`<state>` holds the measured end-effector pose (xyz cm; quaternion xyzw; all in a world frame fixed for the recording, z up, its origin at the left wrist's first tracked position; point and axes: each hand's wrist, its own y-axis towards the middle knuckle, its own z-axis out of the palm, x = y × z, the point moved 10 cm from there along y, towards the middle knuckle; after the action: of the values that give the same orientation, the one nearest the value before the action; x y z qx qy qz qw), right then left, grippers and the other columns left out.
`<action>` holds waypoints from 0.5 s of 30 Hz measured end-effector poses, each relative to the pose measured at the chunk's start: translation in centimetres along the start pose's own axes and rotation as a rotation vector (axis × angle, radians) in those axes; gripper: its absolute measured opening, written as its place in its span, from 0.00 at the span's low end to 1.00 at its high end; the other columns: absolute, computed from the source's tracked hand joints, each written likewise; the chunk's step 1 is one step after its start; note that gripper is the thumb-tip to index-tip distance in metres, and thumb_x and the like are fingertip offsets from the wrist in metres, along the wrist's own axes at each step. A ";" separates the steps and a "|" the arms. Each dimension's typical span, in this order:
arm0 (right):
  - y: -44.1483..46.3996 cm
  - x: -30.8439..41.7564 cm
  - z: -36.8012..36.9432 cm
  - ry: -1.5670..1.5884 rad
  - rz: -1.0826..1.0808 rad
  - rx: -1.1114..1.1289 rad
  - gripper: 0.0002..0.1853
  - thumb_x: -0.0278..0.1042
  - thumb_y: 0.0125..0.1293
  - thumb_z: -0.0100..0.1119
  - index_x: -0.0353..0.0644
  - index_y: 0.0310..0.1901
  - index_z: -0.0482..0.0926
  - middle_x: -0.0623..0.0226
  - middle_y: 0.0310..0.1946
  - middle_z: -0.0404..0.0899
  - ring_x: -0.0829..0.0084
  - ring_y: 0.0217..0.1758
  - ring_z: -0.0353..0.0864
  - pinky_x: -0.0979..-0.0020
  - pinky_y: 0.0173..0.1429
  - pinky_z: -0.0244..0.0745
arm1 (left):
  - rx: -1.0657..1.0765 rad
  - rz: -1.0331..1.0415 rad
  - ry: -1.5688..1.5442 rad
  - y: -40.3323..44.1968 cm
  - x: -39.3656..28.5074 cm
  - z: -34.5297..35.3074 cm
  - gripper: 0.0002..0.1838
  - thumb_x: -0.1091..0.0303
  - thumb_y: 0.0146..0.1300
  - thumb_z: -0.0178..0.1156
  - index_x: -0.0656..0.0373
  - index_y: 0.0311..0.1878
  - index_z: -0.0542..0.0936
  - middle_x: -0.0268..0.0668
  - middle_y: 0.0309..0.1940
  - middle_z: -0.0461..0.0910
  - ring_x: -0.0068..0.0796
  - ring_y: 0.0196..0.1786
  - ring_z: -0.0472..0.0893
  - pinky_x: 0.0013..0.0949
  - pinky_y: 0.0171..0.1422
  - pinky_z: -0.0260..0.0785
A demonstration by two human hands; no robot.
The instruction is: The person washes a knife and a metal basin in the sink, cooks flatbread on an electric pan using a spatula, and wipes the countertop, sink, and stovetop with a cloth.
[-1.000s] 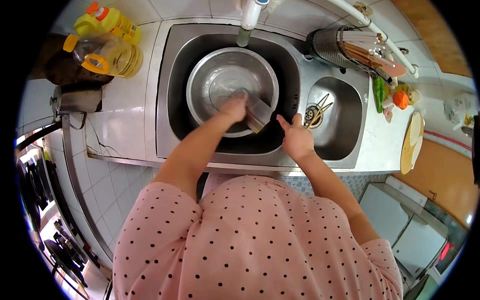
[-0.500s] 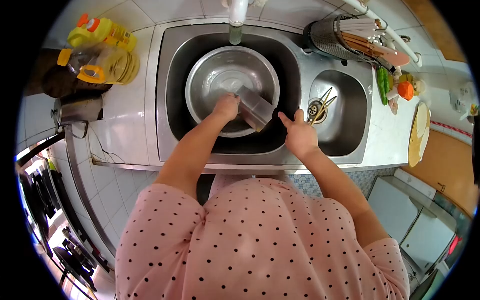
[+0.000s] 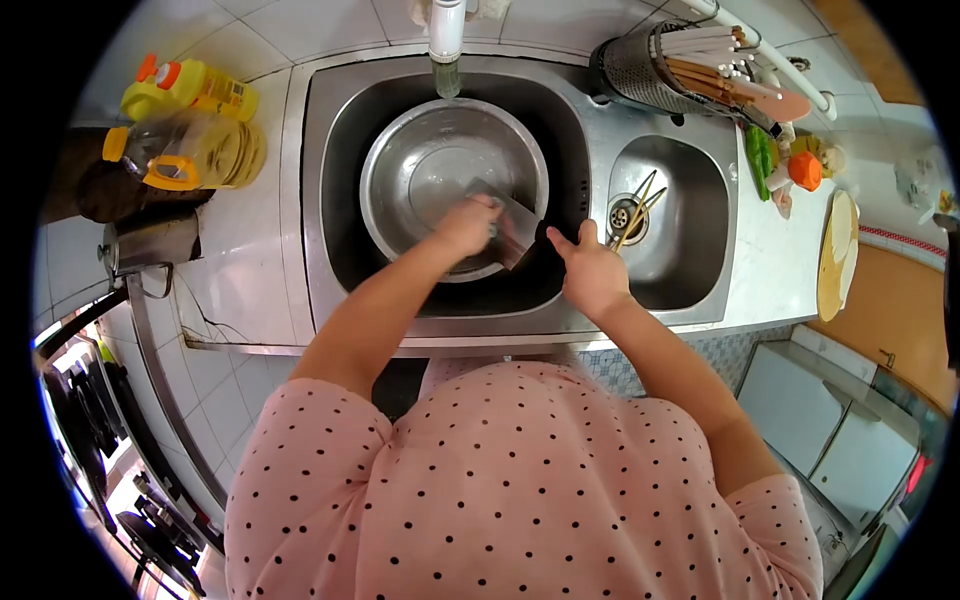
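A broad-bladed cleaver [image 3: 518,236] is tilted over the near right part of a round metal basin [image 3: 372,190]. My right hand [image 3: 594,272] grips its dark handle, with a finger and the thumb stretched along toward the blade. On the blade lies my left hand [image 3: 470,226], its fingers closed about the blade's left side; whether a cloth is under them I cannot make out. The basin sits in the large sink [image 3: 340,250] and has a little water in the bottom.
A white faucet [image 3: 446,35] hangs over the basin. Chopsticks [image 3: 634,215] lie in the small sink [image 3: 690,255]. A metal utensil holder [image 3: 640,75] stands behind it. Oil bottles [image 3: 215,150] and a metal pot [image 3: 160,240] are at left; green peppers [image 3: 758,160] are at right.
My left hand has slid a little along the blade toward the right and nearer to me. My right hand keeps its hold on the cleaver. The whole view has shifted slightly.
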<state>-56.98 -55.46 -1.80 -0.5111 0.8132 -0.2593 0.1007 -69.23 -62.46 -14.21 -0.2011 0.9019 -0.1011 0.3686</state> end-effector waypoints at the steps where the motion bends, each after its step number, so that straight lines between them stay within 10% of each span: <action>1: 0.0 0.0 0.1 0.005 0.005 0.002 0.36 0.24 0.52 0.60 0.55 0.66 0.68 0.55 0.50 0.64 0.60 0.35 0.82 0.63 0.41 0.80 | -0.080 0.105 0.000 0.1 -1.8 -0.1 0.16 0.64 0.71 0.43 0.56 0.53 0.76 0.46 0.48 0.77 0.47 0.57 0.75 0.41 0.59 0.68; 8: 0.1 0.0 0.1 -0.002 0.031 0.026 0.37 0.24 0.52 0.60 0.57 0.66 0.67 0.56 0.49 0.64 0.59 0.36 0.82 0.63 0.42 0.80 | -0.062 -0.253 0.094 3.0 5.8 1.7 0.22 0.64 0.70 0.39 0.53 0.66 0.64 0.40 0.65 0.63 0.44 0.66 0.66 0.43 0.66 0.65; 15: -0.1 0.0 0.0 -0.009 0.031 0.016 0.33 0.25 0.55 0.58 0.51 0.65 0.67 0.54 0.50 0.62 0.57 0.38 0.82 0.60 0.44 0.80 | 0.190 -0.341 0.171 -2.9 6.8 2.4 0.13 0.75 0.57 0.52 0.65 0.43 0.82 0.51 0.53 0.77 0.46 0.66 0.67 0.43 0.65 0.65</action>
<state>-56.91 -55.44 -1.75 -0.4990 0.8184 -0.2619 0.1125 -71.11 -68.08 -19.18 -0.3057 0.8692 -0.2633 0.2857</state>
